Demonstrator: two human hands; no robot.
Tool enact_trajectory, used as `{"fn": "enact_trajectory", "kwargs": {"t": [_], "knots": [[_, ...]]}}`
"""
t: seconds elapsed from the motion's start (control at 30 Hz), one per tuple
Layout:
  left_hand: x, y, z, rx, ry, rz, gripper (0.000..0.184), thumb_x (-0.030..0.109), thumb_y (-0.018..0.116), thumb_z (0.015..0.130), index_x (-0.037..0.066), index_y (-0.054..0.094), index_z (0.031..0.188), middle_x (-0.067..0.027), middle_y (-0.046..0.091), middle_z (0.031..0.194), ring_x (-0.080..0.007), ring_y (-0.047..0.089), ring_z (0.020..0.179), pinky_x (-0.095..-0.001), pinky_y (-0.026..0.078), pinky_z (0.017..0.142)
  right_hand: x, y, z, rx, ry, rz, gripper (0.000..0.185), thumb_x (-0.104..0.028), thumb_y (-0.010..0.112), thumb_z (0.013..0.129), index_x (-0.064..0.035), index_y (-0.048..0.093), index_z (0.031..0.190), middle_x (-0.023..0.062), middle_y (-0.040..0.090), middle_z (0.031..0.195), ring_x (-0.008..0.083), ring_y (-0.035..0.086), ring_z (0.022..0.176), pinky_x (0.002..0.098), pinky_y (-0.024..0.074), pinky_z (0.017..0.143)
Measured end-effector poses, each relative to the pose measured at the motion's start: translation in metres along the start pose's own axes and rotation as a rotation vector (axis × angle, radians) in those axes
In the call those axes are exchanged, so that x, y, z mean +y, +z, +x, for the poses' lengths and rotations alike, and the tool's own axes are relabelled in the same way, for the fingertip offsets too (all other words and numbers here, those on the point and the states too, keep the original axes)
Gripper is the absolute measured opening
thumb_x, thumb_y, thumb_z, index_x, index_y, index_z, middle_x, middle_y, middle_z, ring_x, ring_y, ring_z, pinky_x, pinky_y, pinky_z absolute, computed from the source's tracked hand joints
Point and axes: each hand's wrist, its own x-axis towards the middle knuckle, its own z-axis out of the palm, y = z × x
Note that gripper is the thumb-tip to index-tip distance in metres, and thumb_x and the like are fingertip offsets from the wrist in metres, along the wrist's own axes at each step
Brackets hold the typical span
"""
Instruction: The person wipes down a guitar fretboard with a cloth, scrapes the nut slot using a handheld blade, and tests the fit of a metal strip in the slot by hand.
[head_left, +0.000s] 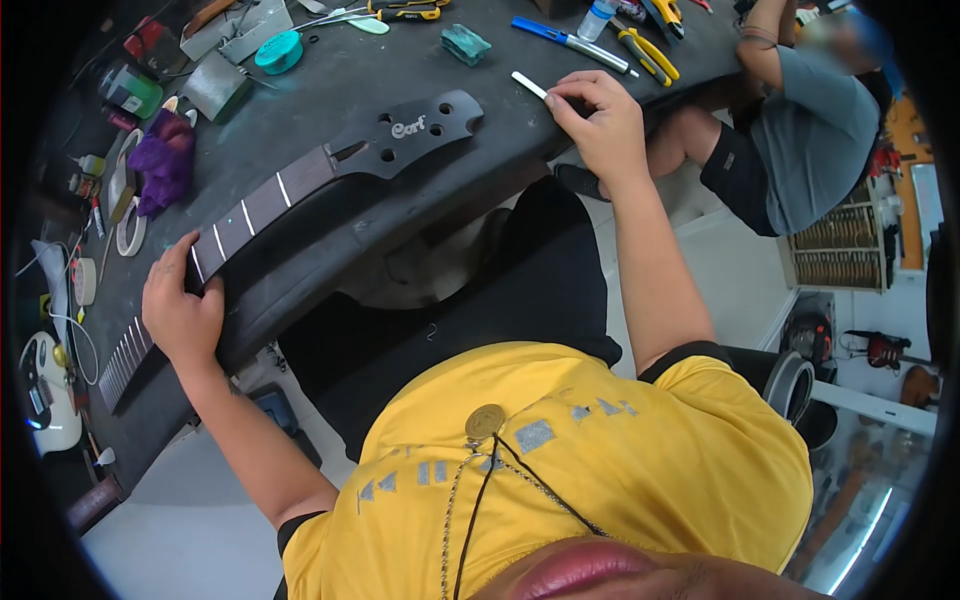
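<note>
A dark guitar neck (pixel 250 215) with pale fret lines lies slantwise along the front of the workbench, its headstock (pixel 410 132) marked "Cort" and pierced by several round holes. My left hand (pixel 185 305) is closed around the fretted part, fingers over the fingerboard and thumb at the near edge. Beyond the headstock, my right hand (pixel 603 125) pinches a short, thin white stick (pixel 528 84) between thumb and fingers, pointing up and left above the bench. The stick is apart from the neck, and its exact kind cannot be made out.
Behind the neck, the dark bench (pixel 330 75) holds a purple cloth (pixel 165 165), a teal round tin (pixel 278 52), a blue pen-like tool (pixel 575 46), yellow-handled pliers (pixel 648 55) and tape rolls (pixel 131 228). Another person (pixel 815 130) sits at the right end.
</note>
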Motion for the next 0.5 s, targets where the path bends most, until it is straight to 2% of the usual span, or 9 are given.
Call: {"fn": "enact_trajectory", "kwargs": {"t": [0.2, 0.3, 0.4, 0.5], "knots": [[-0.002, 0.002, 0.0, 0.002, -0.005, -0.001, 0.061, 0.003, 0.078, 0.072, 0.013, 0.081, 0.132, -0.013, 0.082, 0.119, -0.0369, 0.077, 0.113, -0.045, 0.059, 0.1, 0.003, -0.001, 0.0, 0.023, 0.005, 0.012, 0.016, -0.014, 0.086, 0.093, -0.0038, 0.088, 0.104, 0.0079, 0.082, 0.111, 0.0255, 0.078, 0.104, 0.0374, 0.0596, 0.096], [-0.002, 0.002, 0.0, 0.001, 0.001, 0.002, 0.061, 0.004, 0.077, 0.071, 0.012, 0.081, 0.131, -0.0131, 0.082, 0.119, -0.0369, 0.077, 0.112, -0.0449, 0.06, 0.1, 0.003, -0.002, 0.0, 0.016, -0.013, 0.012, 0.019, -0.015, 0.086, 0.093, -0.0048, 0.088, 0.109, 0.008, 0.082, 0.111, 0.0251, 0.077, 0.102, 0.0372, 0.0595, 0.094], [-0.006, 0.003, 0.0, 0.0, 0.012, 0.007, 0.06, 0.004, 0.077, 0.072, 0.012, 0.081, 0.131, -0.0132, 0.082, 0.118, -0.0369, 0.077, 0.111, -0.0446, 0.06, 0.099, -0.002, -0.004, 0.0, 0.016, -0.013, 0.0, 0.028, -0.015, 0.085, 0.093, -0.0086, 0.087, 0.12, 0.0076, 0.081, 0.111, 0.0245, 0.074, 0.102, 0.0366, 0.0589, 0.094], [-0.006, 0.003, 0.0, 0.007, 0.022, 0.009, 0.059, 0.004, 0.076, 0.072, 0.011, 0.081, 0.13, -0.0133, 0.081, 0.118, -0.0372, 0.077, 0.11, -0.0445, 0.06, 0.098, -0.014, -0.004, 0.001, -0.016, -0.02, 0.021, 0.041, -0.017, 0.087, 0.094, -0.0127, 0.084, 0.135, 0.005, 0.083, 0.113, 0.018, 0.07, 0.102, 0.0328, 0.0556, 0.094]]}}
